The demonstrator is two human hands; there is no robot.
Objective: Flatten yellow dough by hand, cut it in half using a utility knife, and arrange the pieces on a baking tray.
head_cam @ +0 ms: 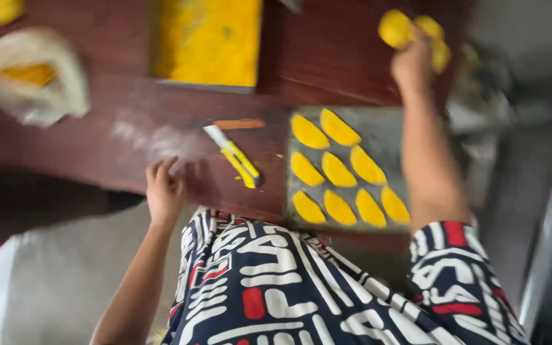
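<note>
My left hand (pixel 163 189) rests with fingers spread on the near edge of the dark wooden table (pixel 129 108), holding nothing. My right hand (pixel 412 61) reaches far across to the table's right end and grips a clump of yellow dough pieces (pixel 410 29). Between my arms lies a grey tray (pixel 391 131) with several yellow half-moon pastries (pixel 337 169) in rows. A yellow-handled cutter (pixel 237 156) lies on the table just right of my left hand. The picture is blurred by motion.
A yellow dough sheet on a board (pixel 209 41) lies at the table's far side. A white bag with yellow filling (pixel 33 76) sits at the left. A small orange stick (pixel 239 123) and a flour smear (pixel 154 137) lie near the cutter. Grey floor shows below and at right.
</note>
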